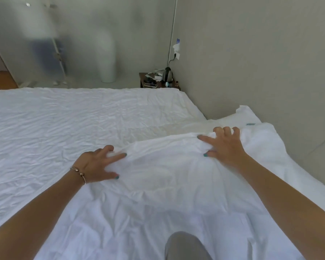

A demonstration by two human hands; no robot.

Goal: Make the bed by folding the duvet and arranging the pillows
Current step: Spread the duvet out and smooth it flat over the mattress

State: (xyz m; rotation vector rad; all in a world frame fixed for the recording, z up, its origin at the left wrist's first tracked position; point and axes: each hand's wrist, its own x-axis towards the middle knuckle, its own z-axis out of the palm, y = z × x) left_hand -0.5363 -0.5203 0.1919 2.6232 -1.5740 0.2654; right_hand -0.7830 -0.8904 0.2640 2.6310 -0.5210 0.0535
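the rumpled white fabric duvet (pixel 167 177) is spread over the near side of the wide white-sheeted bed (pixel 64 117). its bunched far edge is gripped by the left hand (pixel 99 164) and the right hand (pixel 225 145), fingers curled into the cloth.

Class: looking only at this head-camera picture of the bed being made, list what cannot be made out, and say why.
- Right hand fingertips: head view, buried in bunched duvet.
- Pillow: mostly covered by the duvet.
- Nightstand items: too small.
- Behind the frosted glass partition: blurred.
- Bed's near end: cut off by the bottom edge.
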